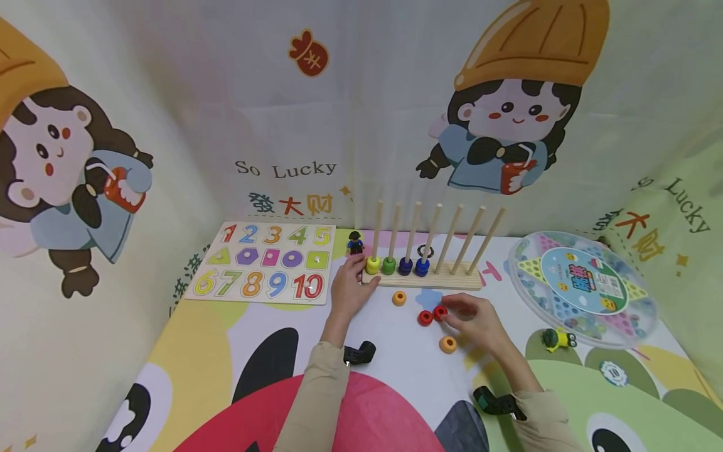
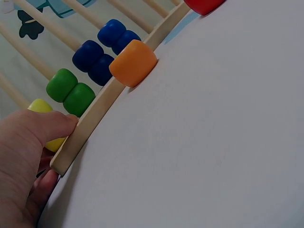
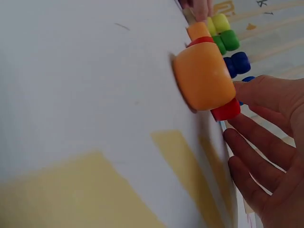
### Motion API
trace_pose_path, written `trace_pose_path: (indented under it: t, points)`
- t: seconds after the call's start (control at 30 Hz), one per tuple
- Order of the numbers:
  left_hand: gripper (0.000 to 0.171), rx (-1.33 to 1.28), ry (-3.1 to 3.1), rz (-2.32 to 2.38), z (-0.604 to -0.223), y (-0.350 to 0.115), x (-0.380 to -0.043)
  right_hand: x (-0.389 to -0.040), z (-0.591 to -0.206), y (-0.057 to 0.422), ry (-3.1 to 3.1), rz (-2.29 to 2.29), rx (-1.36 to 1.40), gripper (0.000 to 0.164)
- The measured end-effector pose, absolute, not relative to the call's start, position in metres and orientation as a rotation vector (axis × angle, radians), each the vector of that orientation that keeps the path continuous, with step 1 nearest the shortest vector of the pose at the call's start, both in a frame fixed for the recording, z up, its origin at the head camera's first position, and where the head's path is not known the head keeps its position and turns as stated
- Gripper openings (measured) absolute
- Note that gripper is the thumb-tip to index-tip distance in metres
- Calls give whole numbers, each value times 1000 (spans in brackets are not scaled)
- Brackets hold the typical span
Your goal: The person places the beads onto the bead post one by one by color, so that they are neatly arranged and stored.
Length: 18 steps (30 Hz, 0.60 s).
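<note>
My left hand (image 1: 347, 289) grips the left end of a wooden peg stand (image 1: 423, 280), the thumb on its front edge. Pairs of beads sit on the left pegs: yellow (image 1: 373, 265), green (image 1: 389, 265), dark blue (image 1: 405, 266) and blue (image 1: 422, 267). The pegs on the right are bare. With thumb and forefinger, my right hand (image 1: 474, 317) holds a red bead (image 1: 440, 312) at the table; the orange bead (image 3: 204, 76) partly hides that contact in the right wrist view. Another red bead (image 1: 425, 317) lies beside it. One orange bead (image 1: 399, 298) lies close before the stand.
A number and shape board (image 1: 260, 301) lies at left. Behind the stand are a small toy figure (image 1: 354, 243) and a round black-and-white piece (image 1: 425, 251). At right lie a round game box (image 1: 584, 285), a yellow-and-black toy (image 1: 558, 339) and a chip marked 10 (image 1: 614, 373).
</note>
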<state>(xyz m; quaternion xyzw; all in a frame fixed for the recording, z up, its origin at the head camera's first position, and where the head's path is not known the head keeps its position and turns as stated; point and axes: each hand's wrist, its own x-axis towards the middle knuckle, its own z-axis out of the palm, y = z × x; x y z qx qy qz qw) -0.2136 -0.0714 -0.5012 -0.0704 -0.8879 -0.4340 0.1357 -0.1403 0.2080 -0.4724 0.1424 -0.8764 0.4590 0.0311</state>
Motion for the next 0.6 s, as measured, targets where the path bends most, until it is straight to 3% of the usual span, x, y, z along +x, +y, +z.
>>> trace_pose_path:
  t: [0.6]
  points:
    - [52, -203, -2575, -1251, -501, -71, -213, -144, -461, 206, -2683, 1345, 430, 29]
